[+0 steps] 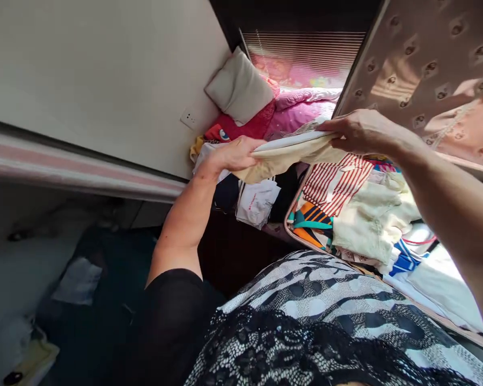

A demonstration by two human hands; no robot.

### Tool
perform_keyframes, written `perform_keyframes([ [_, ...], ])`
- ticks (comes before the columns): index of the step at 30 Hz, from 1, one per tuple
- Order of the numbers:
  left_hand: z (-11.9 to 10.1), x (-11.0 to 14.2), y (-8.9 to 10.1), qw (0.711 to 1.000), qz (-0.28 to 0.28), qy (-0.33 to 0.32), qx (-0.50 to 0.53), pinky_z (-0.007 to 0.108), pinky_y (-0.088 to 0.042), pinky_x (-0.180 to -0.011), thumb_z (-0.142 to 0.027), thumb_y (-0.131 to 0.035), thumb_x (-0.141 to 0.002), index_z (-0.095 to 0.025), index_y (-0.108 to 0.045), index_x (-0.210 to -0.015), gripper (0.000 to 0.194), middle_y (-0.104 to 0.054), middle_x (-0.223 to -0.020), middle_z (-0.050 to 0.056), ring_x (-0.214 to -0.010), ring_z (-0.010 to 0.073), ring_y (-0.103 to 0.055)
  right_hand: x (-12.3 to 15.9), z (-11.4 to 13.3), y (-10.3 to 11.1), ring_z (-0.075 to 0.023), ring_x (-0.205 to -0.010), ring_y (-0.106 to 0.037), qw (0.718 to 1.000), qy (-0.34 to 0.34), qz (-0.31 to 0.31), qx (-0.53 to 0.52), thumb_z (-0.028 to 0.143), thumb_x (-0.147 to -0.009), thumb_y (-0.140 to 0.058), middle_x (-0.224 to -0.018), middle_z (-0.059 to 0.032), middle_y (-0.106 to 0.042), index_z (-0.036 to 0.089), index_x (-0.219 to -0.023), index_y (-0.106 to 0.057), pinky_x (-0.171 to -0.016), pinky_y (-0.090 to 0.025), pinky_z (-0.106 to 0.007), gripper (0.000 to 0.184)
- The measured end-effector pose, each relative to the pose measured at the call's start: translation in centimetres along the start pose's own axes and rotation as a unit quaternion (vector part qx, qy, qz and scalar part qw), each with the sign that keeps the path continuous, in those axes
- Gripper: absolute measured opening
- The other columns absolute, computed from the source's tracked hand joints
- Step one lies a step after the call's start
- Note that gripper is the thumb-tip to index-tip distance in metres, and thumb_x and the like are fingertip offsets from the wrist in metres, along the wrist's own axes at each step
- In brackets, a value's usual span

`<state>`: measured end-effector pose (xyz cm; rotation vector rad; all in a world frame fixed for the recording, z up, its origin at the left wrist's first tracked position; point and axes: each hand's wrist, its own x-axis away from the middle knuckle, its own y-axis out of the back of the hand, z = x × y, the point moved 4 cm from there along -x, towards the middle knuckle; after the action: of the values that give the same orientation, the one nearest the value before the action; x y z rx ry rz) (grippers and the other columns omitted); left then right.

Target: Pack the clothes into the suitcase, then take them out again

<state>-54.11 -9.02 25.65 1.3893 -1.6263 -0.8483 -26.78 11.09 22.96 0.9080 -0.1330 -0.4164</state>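
Note:
A cream garment (292, 155) with a white band along its upper edge is stretched between my two hands, held up in the air. My left hand (238, 154) is closed on its left end. At the right end, my right hand (362, 131) pinches the band and cloth. Part of the garment is hidden behind my fingers, so its exact kind does not show. Below it lies a folded white garment (258, 202) with red print. To the lower right, an open suitcase (288, 229) holds a red-and-white striped garment (332, 182) and a pale cream garment (378, 214).
A grey cushion (241, 88) leans in the corner by a wall socket (188, 118), on pink and red bedding (293, 110). Patterned pink curtain (430, 69) hangs at the right. A pale panel (104, 69) stands on the left, with dark floor space below.

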Motion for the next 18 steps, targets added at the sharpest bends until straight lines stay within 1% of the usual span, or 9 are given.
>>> perform_keyframes([
  [2,2.6,6.0,-0.6,1.0,-0.008,0.017,-0.018,0.041,-0.058,-0.109,-0.017,-0.058,-0.086,-0.016,-0.076,-0.128,0.046,-0.079,-0.114,0.004,-0.114,0.0258,-0.077,-3.8,4.0,-4.1,-0.0327,-0.111,-0.07,0.997,0.064,0.018,0.032,0.018,-0.089,-0.076,-0.105,-0.0059,-0.078,0.028,-0.123,-0.081,-0.106,-0.053,-0.055,0.036],
  [3,3.7,8.9,-1.4,0.998,-0.037,0.035,-0.025,0.044,-0.056,-0.114,-0.017,-0.059,-0.086,-0.018,-0.072,-0.14,0.055,-0.078,-0.128,0.007,-0.124,0.0284,-0.075,-5.5,5.7,-6.4,-0.0338,-0.118,-0.068,0.994,0.1,0.012,0.033,0.02,-0.092,-0.074,-0.119,-0.0072,-0.079,0.027,-0.128,-0.079,-0.11,-0.05,-0.056,0.037],
  [5,5.5,13.9,-4.5,0.988,-0.115,0.098,-0.039,0.05,-0.051,-0.124,-0.014,-0.06,-0.088,-0.021,-0.061,-0.159,0.072,-0.07,-0.15,0.013,-0.141,0.0322,-0.067,-8.3,7.9,-11.5,-0.0366,-0.137,-0.059,0.984,0.17,-0.01,0.052,0.026,-0.102,-0.066,-0.146,-0.0074,-0.073,0.029,-0.14,-0.075,-0.118,-0.041,-0.06,0.039],
  [7,6.6,17.4,-9.7,0.965,-0.171,0.192,-0.051,0.055,-0.045,-0.132,-0.011,-0.056,-0.093,-0.022,-0.051,-0.169,0.077,-0.058,-0.167,0.016,-0.155,0.0346,-0.056,-10.1,8.5,-17.3,-0.0386,-0.152,-0.047,0.972,0.211,0.011,0.101,0.029,-0.111,-0.052,-0.165,-0.0087,-0.061,0.03,-0.151,-0.069,-0.121,-0.035,-0.063,0.044],
  [9,7.3,19.0,-16.4,0.942,-0.16,0.294,-0.04,0.059,-0.04,-0.135,-0.01,-0.053,-0.098,-0.021,-0.046,-0.173,0.076,-0.044,-0.177,0.018,-0.166,0.0379,-0.041,-10.6,8.0,-23.2,-0.0397,-0.158,-0.04,0.963,0.211,0.075,0.148,0.023,-0.112,-0.044,-0.171,-0.0111,-0.055,0.028,-0.155,-0.068,-0.12,-0.035,-0.065,0.049],
  [12,8.1,18.8,-26.0,0.918,0.003,0.394,0.033,0.073,-0.041,-0.129,-0.01,-0.07,-0.094,-0.028,-0.046,-0.174,0.085,-0.021,-0.188,0.017,-0.173,0.0506,-0.019,-9.6,6.7,-29.8,-0.0436,-0.156,-0.043,0.952,0.153,0.186,0.192,0.012,-0.101,-0.053,-0.168,-0.0152,-0.057,0.028,-0.149,-0.075,-0.116,-0.04,-0.067,0.055],
  [13,8.3,18.6,-28.0,0.91,0.039,0.409,0.05,0.077,-0.041,-0.126,-0.011,-0.076,-0.092,-0.031,-0.046,-0.174,0.09,-0.014,-0.19,0.017,-0.172,0.0547,-0.014,-8.9,6.2,-31.0,-0.0443,-0.155,-0.044,0.949,0.127,0.211,0.198,0.01,-0.097,-0.056,-0.167,-0.0168,-0.057,0.028,-0.15,-0.074,-0.115,-0.042,-0.066,0.059],
  [15,8.9,18.1,-29.7,0.907,0.058,0.411,0.071,0.082,-0.039,-0.124,-0.016,-0.084,-0.091,-0.033,-0.048,-0.172,0.09,-0.009,-0.19,0.017,-0.171,0.059,-0.012,-7.2,5.4,-31.5,-0.0433,-0.151,-0.048,0.952,0.082,0.224,0.192,0.011,-0.094,-0.058,-0.167,-0.02,-0.055,0.027,-0.156,-0.07,-0.113,-0.046,-0.063,0.065],
  [18,9.8,17.8,-28.6,0.917,0.005,0.391,0.083,0.082,-0.034,-0.126,-0.027,-0.089,-0.091,-0.026,-0.063,-0.157,0.071,-0.024,-0.186,0.02,-0.169,0.058,-0.021,-3.6,3.9,-28.0,-0.0394,-0.14,-0.057,0.984,0.046,0.116,0.128,0.021,-0.1,-0.055,-0.161,-0.0219,-0.06,0.022,-0.159,-0.067,-0.11,-0.05,-0.058,0.06],
])
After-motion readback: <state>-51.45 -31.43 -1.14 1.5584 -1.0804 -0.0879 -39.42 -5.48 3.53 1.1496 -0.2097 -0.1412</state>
